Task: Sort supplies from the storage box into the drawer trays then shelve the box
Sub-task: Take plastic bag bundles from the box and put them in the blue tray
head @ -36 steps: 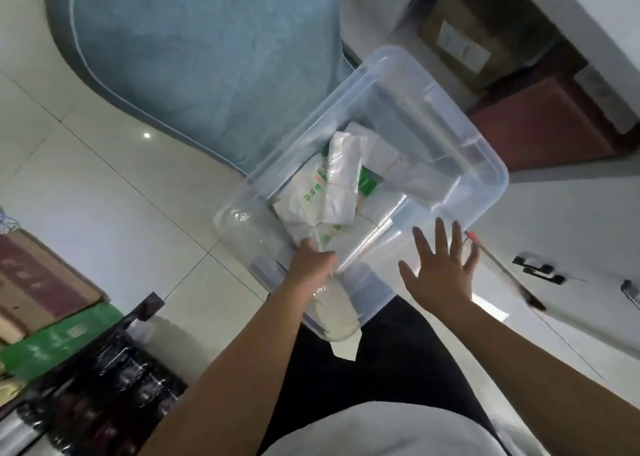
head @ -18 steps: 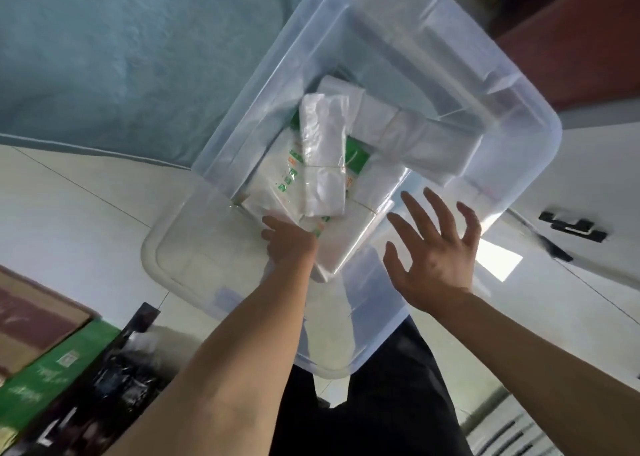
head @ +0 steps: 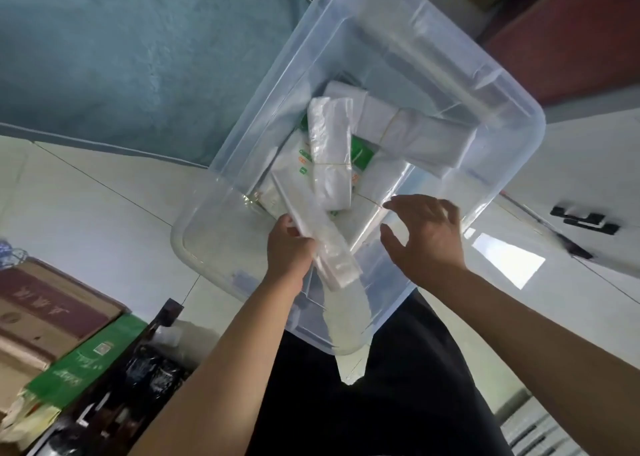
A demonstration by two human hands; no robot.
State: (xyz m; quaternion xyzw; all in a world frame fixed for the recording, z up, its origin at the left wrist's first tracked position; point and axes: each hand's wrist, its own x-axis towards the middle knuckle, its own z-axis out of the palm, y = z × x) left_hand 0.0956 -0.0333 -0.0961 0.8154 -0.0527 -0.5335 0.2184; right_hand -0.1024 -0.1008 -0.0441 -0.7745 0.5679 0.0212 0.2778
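Observation:
A clear plastic storage box [head: 512, 116] stands on the floor in front of my knees. Inside lie bundles of white plastic bags [head: 330, 150] tied with rubber bands, a long folded white bundle [head: 426, 136] and a white-and-green packet [head: 362, 154]. My left hand [head: 289, 251] is shut on a flat pack of clear plastic bags [head: 325, 244], lifted at the box's near end. My right hand [head: 426, 237] hovers over the box's near right side, fingers spread, holding nothing.
A blue-grey rug [head: 121, 57] lies beyond the box at the upper left. Cardboard boxes [head: 45, 310] and a green carton [head: 83, 362] sit at the lower left beside a dark rack [head: 138, 379]. White drawer fronts with black handles [head: 585, 220] are at the right.
My left hand has closed on the clear bag pack and raised it from the box bottom. My right hand has moved over the box. The view has drawn closer to the box.

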